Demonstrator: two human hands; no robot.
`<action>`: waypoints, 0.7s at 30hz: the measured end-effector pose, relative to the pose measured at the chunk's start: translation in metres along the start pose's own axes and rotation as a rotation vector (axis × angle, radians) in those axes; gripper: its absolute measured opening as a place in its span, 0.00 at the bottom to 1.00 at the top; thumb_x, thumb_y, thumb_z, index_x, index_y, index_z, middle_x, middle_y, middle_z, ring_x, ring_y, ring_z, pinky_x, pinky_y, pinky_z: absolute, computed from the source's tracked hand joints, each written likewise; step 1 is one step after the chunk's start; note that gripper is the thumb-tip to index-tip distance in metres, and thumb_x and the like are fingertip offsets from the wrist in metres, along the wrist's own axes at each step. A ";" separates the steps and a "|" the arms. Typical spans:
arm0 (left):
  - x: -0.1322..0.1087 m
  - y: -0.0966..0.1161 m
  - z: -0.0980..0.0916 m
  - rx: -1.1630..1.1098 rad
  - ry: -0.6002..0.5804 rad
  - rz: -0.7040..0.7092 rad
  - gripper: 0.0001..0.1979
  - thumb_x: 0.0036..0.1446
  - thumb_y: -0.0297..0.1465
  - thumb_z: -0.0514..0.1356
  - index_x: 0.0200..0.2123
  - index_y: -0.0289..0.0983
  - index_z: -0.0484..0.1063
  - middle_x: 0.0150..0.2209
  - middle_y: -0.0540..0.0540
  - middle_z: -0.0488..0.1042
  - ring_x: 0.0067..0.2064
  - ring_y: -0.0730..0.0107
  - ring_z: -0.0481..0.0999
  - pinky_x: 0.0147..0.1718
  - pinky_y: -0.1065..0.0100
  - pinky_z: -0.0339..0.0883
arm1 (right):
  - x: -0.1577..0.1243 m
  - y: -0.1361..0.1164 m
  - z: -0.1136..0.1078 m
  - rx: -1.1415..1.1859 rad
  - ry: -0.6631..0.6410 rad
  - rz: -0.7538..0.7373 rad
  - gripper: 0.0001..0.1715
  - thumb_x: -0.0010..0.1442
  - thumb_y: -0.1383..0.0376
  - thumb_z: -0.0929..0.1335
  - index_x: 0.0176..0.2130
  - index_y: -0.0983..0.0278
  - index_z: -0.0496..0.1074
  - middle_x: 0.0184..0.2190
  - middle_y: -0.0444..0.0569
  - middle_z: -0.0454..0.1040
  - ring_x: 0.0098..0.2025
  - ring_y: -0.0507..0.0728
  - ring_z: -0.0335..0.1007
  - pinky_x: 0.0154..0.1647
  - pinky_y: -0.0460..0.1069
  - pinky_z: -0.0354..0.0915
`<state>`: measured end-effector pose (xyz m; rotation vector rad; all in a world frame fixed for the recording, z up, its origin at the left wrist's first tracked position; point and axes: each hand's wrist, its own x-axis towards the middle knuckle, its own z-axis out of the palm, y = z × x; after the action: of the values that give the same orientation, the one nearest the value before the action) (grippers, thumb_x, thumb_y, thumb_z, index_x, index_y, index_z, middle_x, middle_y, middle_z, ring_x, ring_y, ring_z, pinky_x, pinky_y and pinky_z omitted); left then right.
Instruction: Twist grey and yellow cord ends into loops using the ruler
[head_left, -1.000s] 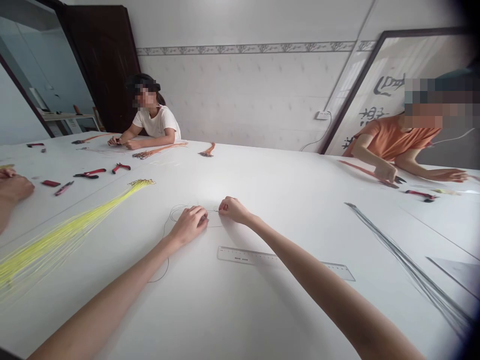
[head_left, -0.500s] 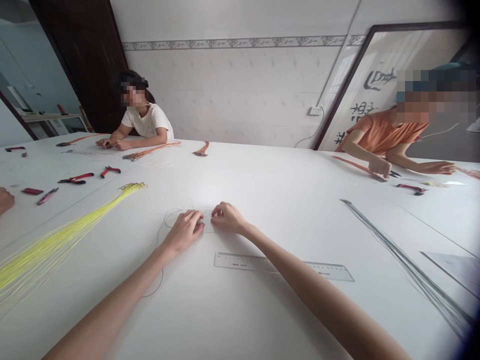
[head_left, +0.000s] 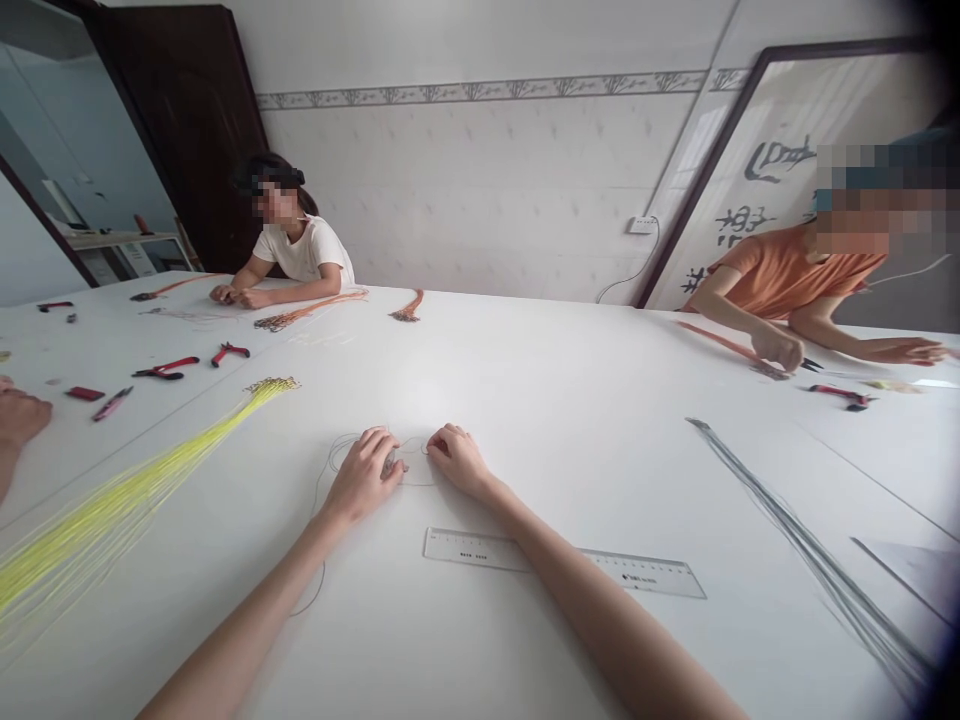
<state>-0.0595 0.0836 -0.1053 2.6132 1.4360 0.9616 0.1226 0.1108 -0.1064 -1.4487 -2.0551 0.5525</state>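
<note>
Nearest, a ruler (head_left: 476,552) lies on the counter (head_left: 570,450) short of the right fingers, partly under that forearm. Beyond it, a thin cord (head_left: 418,485) spans the gap between the hands and coils out left of the left fingers. The left hand (head_left: 367,470) curls its fingers around a small grey clump (head_left: 388,462), more exposed than half a second ago; the right hand (head_left: 459,460) pinches the cord. The gap between them has widened slightly, suggesting the cord is still being worked. Yellow strands (head_left: 187,450) lie left of the fingers; past them sits a person in white (head_left: 304,250).
</note>
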 end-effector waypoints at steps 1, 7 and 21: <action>0.000 0.000 0.000 -0.001 0.005 -0.006 0.06 0.55 0.25 0.52 0.37 0.36 0.65 0.40 0.43 0.69 0.52 0.58 0.63 0.50 0.57 0.61 | 0.000 0.001 0.001 0.026 0.008 0.003 0.11 0.62 0.61 0.64 0.36 0.68 0.70 0.38 0.49 0.71 0.42 0.54 0.68 0.46 0.55 0.64; 0.003 0.010 0.000 -0.002 0.075 -0.146 0.07 0.55 0.25 0.53 0.36 0.37 0.68 0.38 0.44 0.70 0.45 0.59 0.65 0.42 0.59 0.66 | 0.000 0.007 0.002 0.258 0.065 0.046 0.11 0.61 0.61 0.65 0.35 0.69 0.69 0.34 0.47 0.71 0.35 0.51 0.68 0.38 0.51 0.67; 0.016 0.024 0.035 -0.221 0.052 -0.304 0.07 0.59 0.30 0.56 0.36 0.32 0.70 0.37 0.46 0.71 0.40 0.69 0.72 0.39 0.62 0.70 | -0.038 -0.043 -0.148 0.972 0.707 -0.160 0.10 0.59 0.65 0.60 0.29 0.64 0.65 0.33 0.45 0.67 0.36 0.50 0.65 0.41 0.48 0.63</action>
<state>-0.0168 0.0915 -0.1189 2.1544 1.5755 1.0824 0.1984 0.0631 0.0248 -0.7156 -1.0578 0.6976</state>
